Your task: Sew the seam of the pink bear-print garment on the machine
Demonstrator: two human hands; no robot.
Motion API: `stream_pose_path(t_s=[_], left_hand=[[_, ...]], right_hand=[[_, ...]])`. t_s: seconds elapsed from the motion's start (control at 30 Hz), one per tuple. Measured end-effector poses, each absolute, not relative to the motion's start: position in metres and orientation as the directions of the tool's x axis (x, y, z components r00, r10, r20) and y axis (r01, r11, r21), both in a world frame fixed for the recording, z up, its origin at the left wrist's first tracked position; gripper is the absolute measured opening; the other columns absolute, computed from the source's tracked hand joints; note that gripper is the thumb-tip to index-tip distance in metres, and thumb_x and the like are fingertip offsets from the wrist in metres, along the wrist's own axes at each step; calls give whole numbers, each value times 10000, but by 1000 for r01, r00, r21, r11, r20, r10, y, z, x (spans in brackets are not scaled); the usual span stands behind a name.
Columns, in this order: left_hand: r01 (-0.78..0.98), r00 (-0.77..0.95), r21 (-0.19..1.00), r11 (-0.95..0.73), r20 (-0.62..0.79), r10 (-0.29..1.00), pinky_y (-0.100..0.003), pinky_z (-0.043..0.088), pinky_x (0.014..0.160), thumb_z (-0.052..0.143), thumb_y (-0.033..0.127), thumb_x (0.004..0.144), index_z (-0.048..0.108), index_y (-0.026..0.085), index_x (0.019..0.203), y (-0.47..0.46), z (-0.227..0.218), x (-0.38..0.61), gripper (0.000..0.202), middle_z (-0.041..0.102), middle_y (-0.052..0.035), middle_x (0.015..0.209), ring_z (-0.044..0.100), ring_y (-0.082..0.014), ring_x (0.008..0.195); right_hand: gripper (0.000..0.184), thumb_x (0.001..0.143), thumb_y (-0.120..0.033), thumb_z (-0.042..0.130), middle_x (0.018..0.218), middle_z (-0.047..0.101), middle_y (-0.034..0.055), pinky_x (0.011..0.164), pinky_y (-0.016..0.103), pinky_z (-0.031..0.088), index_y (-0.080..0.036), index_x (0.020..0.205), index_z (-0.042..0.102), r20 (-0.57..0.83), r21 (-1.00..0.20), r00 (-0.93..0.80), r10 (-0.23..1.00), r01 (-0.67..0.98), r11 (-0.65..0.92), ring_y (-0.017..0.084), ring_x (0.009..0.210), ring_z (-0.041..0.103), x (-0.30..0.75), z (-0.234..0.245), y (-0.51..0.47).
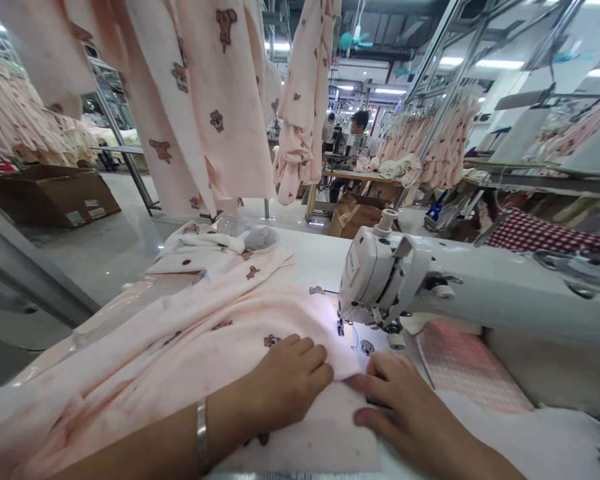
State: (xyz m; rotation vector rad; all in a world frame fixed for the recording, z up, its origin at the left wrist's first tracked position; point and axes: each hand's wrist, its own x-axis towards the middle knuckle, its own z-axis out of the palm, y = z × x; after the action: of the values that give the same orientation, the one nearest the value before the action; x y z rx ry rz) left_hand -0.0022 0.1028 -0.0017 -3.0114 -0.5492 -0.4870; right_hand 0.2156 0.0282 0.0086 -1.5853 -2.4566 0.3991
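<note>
Pale pink fabric printed with small brown bears (220, 353) lies in loose folds over the sewing table. Its right part reaches the needle area of a white sewing machine (375, 280), close to the lit presser foot (341, 325). My left hand (293, 380), a silvery band at its wrist, rests on the fabric with curled fingers gathering it. At the fabric's right edge is my right hand (405, 407); its index fingertip meets the edge, and the thumb is bent below. Exactly how the right fingertips grip the cloth is partly hidden.
Bear-print garment pieces (230, 100) hang ahead above the table. A folded white piece (195, 250) lies at the table's far left. Pink checked cloth (470, 367) sits beneath the machine arm. Cardboard boxes (50, 193) stand on the floor; a person (357, 130) sits farther back.
</note>
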Motion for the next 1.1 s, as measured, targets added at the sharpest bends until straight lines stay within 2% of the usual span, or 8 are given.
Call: stream_pose_path(t_s=[0.13, 0.27, 0.43, 0.5, 0.63, 0.83, 0.97, 1.1], left_hand=[[318, 896, 27, -948, 318, 310, -322, 325, 580, 405, 201, 922, 515, 188, 907, 101, -1, -24, 111, 519, -23, 777, 442, -191, 672], [330, 923, 30, -943, 198, 330, -330, 320, 543, 523, 359, 892, 516, 191, 953, 102, 12, -15, 179, 544, -18, 787, 463, -196, 665], [230, 939, 50, -972, 249, 236, -332, 321, 552, 437, 287, 916, 517, 174, 754, 100, 9, 0, 213, 509, -18, 722, 438, -179, 663], [227, 943, 118, -967, 223, 249, -335, 352, 585, 440, 294, 912, 545, 180, 836, 99, 6, -1, 172, 519, -23, 756, 444, -186, 696], [268, 935, 225, -937, 173, 309, -408, 407, 779, 500, 288, 886, 519, 232, 1114, 101, 5, -7, 236, 527, -73, 996, 475, -241, 933], [297, 938, 279, -913, 94, 334, -637, 163, 1018, 446, 320, 928, 466, 256, 1231, 124, 10, -11, 311, 414, -122, 1320, 305, -315, 1277], [332, 900, 290, -898, 189, 394, -551, 287, 970, 416, 320, 937, 578, 219, 1107, 130, 19, -5, 256, 515, -97, 1185, 440, -285, 1125], [362, 887, 286, -887, 187, 422, -369, 413, 713, 383, 192, 921, 625, 191, 1029, 131, 22, 6, 265, 590, -53, 857, 512, -210, 786]], right_hand=[[257, 872, -350, 588, 895, 504, 35, 752, 349, 331, -282, 1118, 555, -10, -344, -427, 904, 850, 398, 213, 857, 470, 216, 14, 34], [165, 937, -201, 419, 790, 504, 21, 648, 291, 274, -211, 893, 578, 12, -257, -426, 905, 873, 414, 176, 740, 467, 210, 12, 48], [162, 924, -187, 396, 802, 548, 25, 638, 278, 273, -180, 822, 522, 62, -334, -360, 931, 872, 359, 177, 760, 489, 215, 3, 50], [171, 924, -195, 394, 774, 560, 15, 634, 279, 273, -180, 799, 509, 72, -316, -327, 942, 888, 333, 174, 742, 497, 218, 1, 49], [188, 912, -172, 383, 721, 567, 6, 620, 275, 296, -173, 769, 504, 90, -241, -274, 957, 927, 288, 157, 645, 505, 222, 2, 51], [201, 893, -172, 385, 764, 612, 47, 712, 320, 361, -174, 806, 566, 199, -111, -241, 950, 957, 267, 205, 716, 546, 225, 2, 67], [231, 894, -199, 422, 779, 630, 68, 763, 351, 375, -189, 784, 625, 288, -58, -196, 937, 973, 222, 251, 799, 560, 225, -6, 74], [234, 894, -242, 455, 782, 645, 60, 761, 360, 392, -189, 762, 641, 313, -53, -185, 932, 976, 211, 247, 760, 568, 226, -13, 75]])
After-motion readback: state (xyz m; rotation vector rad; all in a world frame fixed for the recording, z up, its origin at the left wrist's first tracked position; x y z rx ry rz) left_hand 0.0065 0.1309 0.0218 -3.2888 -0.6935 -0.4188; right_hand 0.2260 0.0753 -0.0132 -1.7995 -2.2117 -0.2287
